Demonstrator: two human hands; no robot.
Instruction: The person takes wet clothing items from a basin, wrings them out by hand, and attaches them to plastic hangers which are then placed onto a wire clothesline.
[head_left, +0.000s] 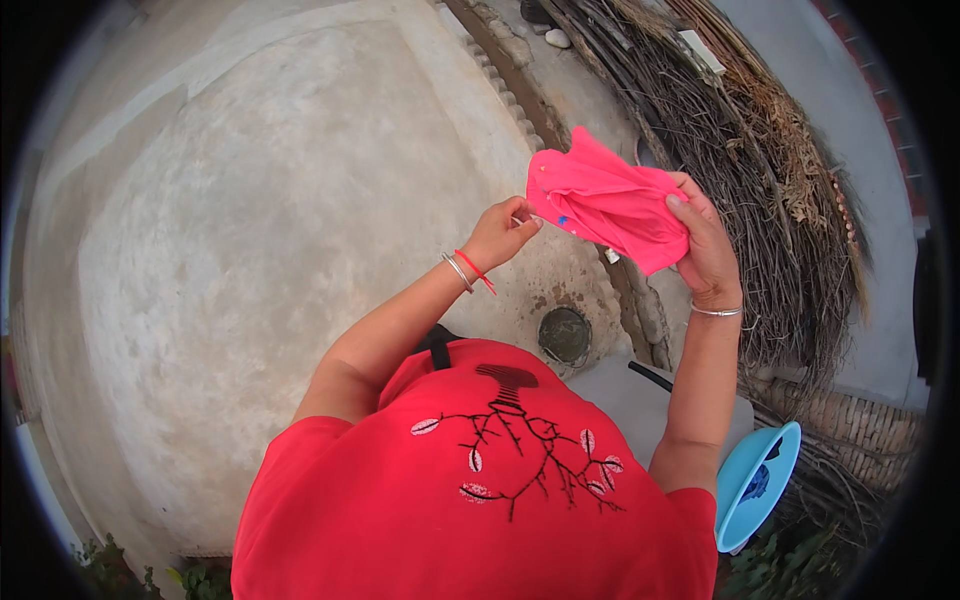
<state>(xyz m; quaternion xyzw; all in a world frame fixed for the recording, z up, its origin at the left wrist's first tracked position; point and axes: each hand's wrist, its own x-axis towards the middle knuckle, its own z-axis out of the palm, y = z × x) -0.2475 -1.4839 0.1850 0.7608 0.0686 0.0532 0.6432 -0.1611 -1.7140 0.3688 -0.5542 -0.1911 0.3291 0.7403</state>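
A bright pink cloth garment (604, 202) with small printed figures, one of them blue, is held up before me, bunched in folds. My right hand (701, 232) grips its right end, thumb on top. At the garment's lower left edge is my left hand (506, 229), fingers curled and fingertips close together; whether they pinch the cloth or only lie beside it I cannot tell. A silver bangle and a red string circle my left wrist, and another silver bangle my right.
Bundled brushwood (750, 180) leans at the right beyond a narrow gutter (630, 300). A light blue plastic basin (757, 487) holding dark blue cloth stands at lower right. A round dark drain or vessel (565, 336) is in the concrete ground (285, 187).
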